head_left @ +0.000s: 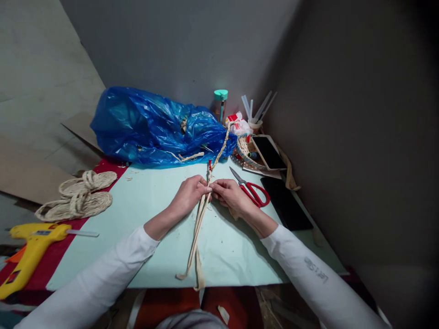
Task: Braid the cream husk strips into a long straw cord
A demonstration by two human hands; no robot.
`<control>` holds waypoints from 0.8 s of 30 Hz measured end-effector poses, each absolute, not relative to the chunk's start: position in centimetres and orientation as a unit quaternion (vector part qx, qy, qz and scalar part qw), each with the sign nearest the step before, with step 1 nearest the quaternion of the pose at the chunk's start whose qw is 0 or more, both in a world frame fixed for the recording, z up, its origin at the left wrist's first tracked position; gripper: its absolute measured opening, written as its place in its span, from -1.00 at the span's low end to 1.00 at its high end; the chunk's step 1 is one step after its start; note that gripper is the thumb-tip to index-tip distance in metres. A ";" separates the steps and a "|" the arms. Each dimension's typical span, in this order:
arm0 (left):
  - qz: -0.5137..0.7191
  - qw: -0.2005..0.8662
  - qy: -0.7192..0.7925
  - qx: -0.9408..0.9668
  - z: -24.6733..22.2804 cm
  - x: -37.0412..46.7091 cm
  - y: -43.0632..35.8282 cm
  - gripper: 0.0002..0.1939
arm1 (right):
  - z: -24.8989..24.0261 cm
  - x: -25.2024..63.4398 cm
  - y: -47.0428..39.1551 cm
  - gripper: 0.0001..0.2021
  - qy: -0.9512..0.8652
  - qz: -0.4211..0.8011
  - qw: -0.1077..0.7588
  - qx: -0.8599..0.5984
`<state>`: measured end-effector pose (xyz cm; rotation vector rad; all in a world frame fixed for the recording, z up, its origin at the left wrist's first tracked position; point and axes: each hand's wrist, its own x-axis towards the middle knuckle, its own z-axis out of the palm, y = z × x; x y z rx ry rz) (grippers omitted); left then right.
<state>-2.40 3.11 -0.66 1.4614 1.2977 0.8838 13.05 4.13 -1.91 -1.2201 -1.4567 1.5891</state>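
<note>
My left hand point(190, 193) and my right hand point(229, 193) meet over the middle of the table, both closed in a pinch on pale fibre strands point(196, 237). Loose ends of the strands trail toward the table's front edge. Beyond my fingers a finished braid point(224, 145) runs up over a blue plastic bag. A small red clip or tie point(210, 165) sits where the braid begins. Red-handled scissors point(254, 192) lie just right of my right hand, blades pointing away. My fingers hide the exact spot where the strands cross.
A blue plastic bag point(151, 130) fills the back. Woven slippers point(82, 194) and a yellow glue gun point(36, 237) lie at left. A basket point(245, 151), a white-framed phone point(269, 153), a dark flat device point(288, 203) and a teal-lidded jar point(220, 98) stand or lie toward the right wall.
</note>
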 end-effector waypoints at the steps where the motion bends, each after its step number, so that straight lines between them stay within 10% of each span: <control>1: 0.346 0.438 0.533 0.636 -0.5 -2.5 3.2 -0.87 | -2.0 13.2 4.2 -0.72 -0.573 0.590 0.319 -0.471; 7: 0.275 0.366 0.549 0.699 -0.8 -3.0 3.9 -0.72 | -1.8 14.0 4.4 -0.68 -0.705 0.422 0.308 -0.480; 18: 0.206 0.216 0.531 0.793 0.3 -2.5 3.0 -0.73 | -0.6 13.6 3.6 -0.74 -0.638 0.512 0.324 -0.476; 24: 0.235 0.402 0.517 0.718 -0.4 -3.1 2.8 -0.75 | -1.1 13.8 4.0 -0.70 -0.670 0.440 0.338 -0.494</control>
